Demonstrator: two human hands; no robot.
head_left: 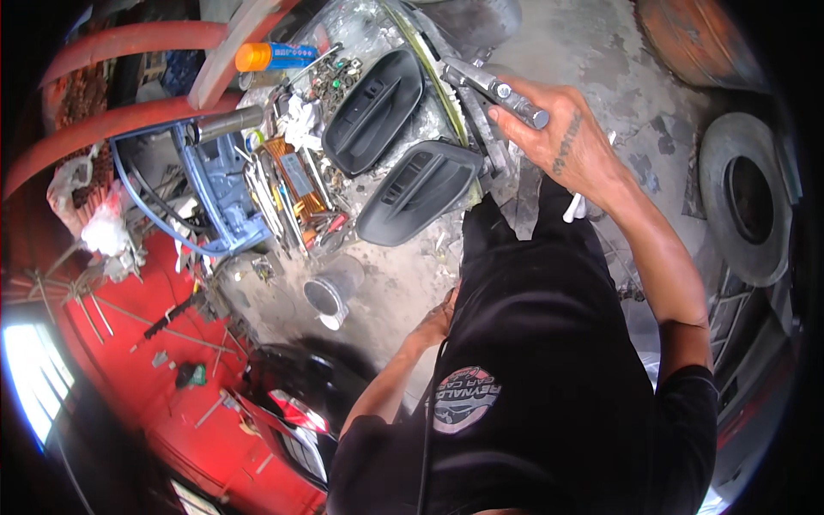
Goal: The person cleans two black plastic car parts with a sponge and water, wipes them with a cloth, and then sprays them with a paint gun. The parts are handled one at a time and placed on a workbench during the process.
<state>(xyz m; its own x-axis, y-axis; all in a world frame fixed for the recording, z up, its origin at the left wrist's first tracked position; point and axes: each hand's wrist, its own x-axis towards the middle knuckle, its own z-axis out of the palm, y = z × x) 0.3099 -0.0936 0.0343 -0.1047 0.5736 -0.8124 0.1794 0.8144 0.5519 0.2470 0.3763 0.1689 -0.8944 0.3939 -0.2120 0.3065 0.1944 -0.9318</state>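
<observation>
One metal tool (518, 105) fills the clasping right hand (562, 133); well apart, the left hand's (439, 321) state I cannot tell.

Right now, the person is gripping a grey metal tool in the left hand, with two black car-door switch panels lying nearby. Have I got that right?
Not quite: it's the wrong hand. The head view shows the right hand gripping the grey metal tool; the left hand is down beside the black clothing. Two black car-door switch panels do lie nearby.
</observation>
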